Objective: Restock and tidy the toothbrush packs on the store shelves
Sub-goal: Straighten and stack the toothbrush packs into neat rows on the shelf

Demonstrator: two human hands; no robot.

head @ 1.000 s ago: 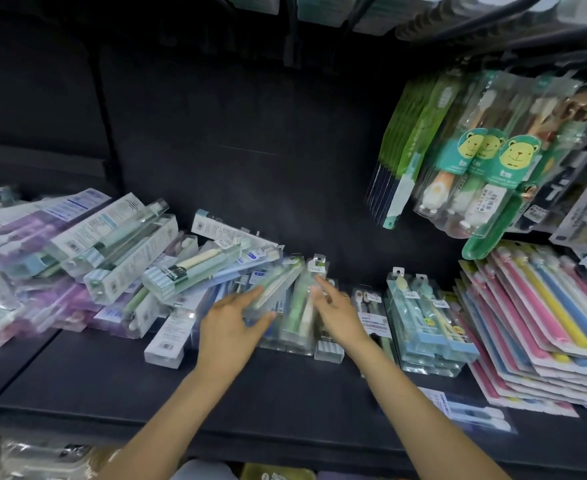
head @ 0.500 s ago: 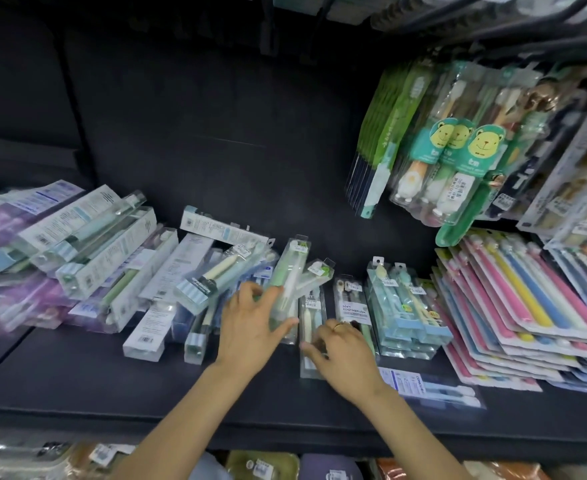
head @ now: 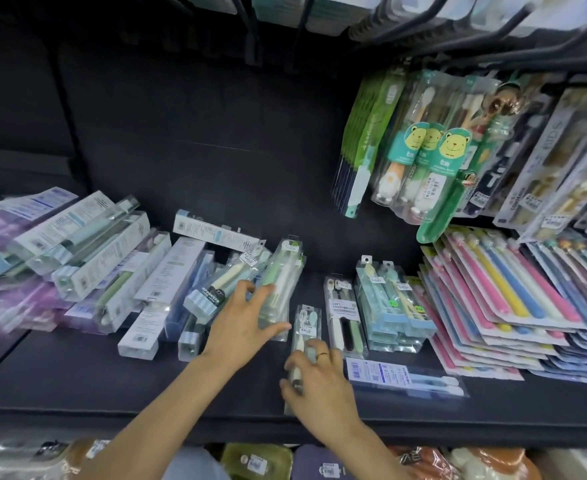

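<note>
A slim clear toothbrush pack (head: 303, 344) is seen lying lengthwise on the dark shelf (head: 77, 375), its near end reaching the shelf's front edge. It is grasped by the right hand (head: 319, 386), whose fingers are curled over its lower half (a ring is worn on one of them). Just left of this pack, a clear pack with a green brush (head: 281, 282) is touched by the left hand (head: 241, 322), whose fingers are spread and nearly straight across it, with the thumb stretched toward the slim pack; nothing is clenched there. Further left of the slim pack, a loose jumble of boxed packs (head: 112, 268) is heaped at angles. Just right of it, a pack labelled "soft toothbrush" (head: 344, 313) is laid flat, and beyond that a stack of pale blue packs (head: 389, 306) is set. A flat pack with a blue-printed label (head: 402, 375) lies crosswise near the right hand. Far right of the slim pack, pink-backed multi-brush cards (head: 492, 306) are piled, and bear-printed packs (head: 430, 161) are hung above them.
</note>
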